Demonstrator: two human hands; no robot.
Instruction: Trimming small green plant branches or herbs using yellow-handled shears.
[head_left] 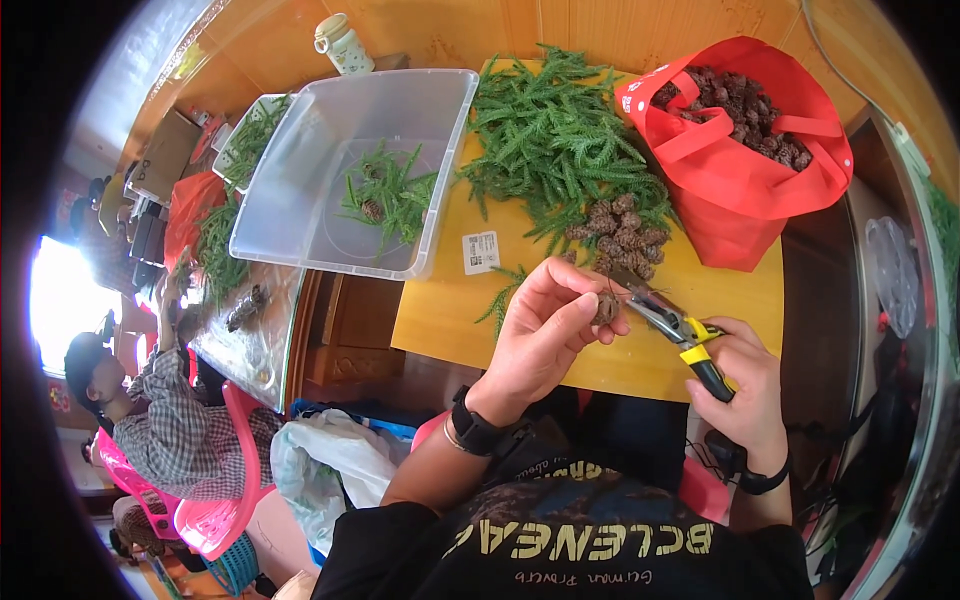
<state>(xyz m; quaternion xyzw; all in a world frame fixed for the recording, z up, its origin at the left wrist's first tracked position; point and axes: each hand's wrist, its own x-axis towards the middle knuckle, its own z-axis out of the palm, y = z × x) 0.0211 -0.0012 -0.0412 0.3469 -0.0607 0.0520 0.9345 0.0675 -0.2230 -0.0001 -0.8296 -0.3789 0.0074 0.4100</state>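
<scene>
Pine cone (606, 308): held in our left hand (548, 325), fingers curled and pinched shut around it, just above the near edge of the yellow table (440, 310). It sits at the fingertips, on the right side of that hand, facing the pliers

Pliers (672, 328): yellow-and-black handles gripped in our right hand (745, 390), fingers closed round them. Long axis runs from near right up to far left, nose touching the cone. The left hand is the nearer one to the cone; the right reaches it only through the tool

Counts: one cone in hand, one pair of pliers. One loose heap of cones (622, 235) just beyond the hands, too many to count, lying against a pile of green conifer sprigs (550, 140). One red bag (745, 140) of cones, far right. One clear plastic tub (345, 170), far left, with a few sprigs and one cone inside
</scene>
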